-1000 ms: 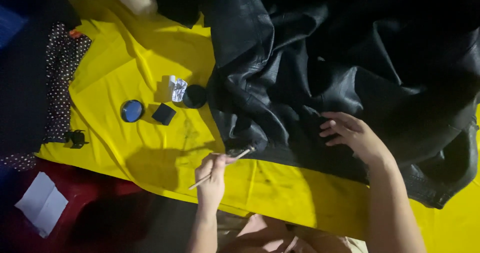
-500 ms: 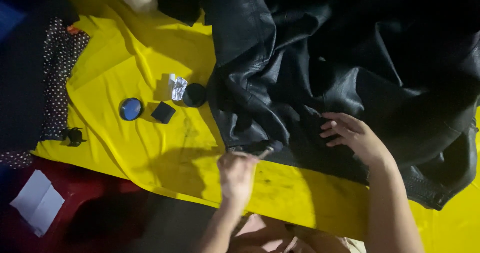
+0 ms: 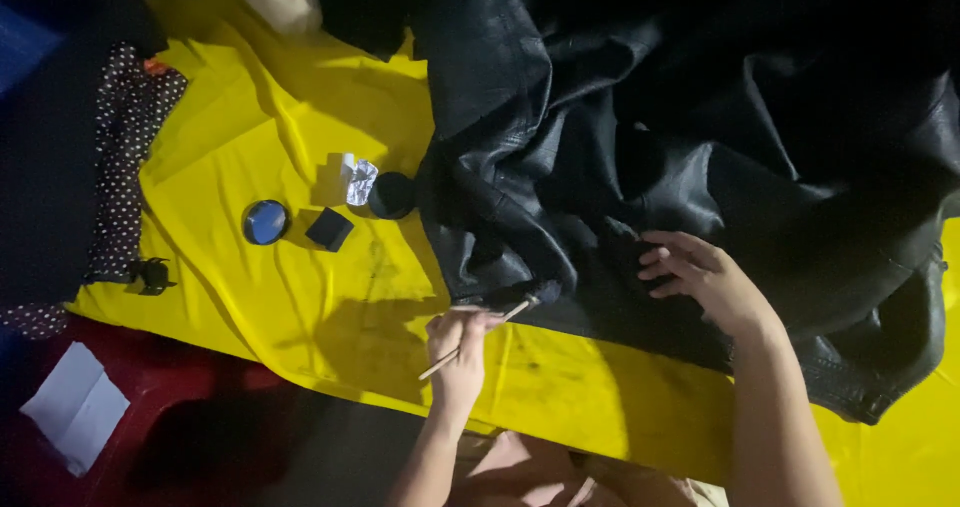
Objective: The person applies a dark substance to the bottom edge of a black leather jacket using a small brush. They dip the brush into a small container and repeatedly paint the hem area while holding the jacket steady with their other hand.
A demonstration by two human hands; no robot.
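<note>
While the left hand [image 3: 462, 352] pinches a thin wooden-handled brush [image 3: 478, 338], its tip meets the near hem of the black leather jacket [image 3: 640, 137]. That jacket sprawls across the right and far side of the scene, crumpled, glossy, with deep folds and stitched seams. On its lower folds, well right of the brush, rests the right hand [image 3: 700, 279], fingers loosely spread and pressing flat, gripping nothing. Under it all lies a bright yellow cloth [image 3: 260, 117], smooth and lightly smudged. Over to the left sit a round blue tin [image 3: 265, 222], a small dark square block [image 3: 329, 229], crinkled foil [image 3: 359, 182] and a round black lid [image 3: 392, 195].
</note>
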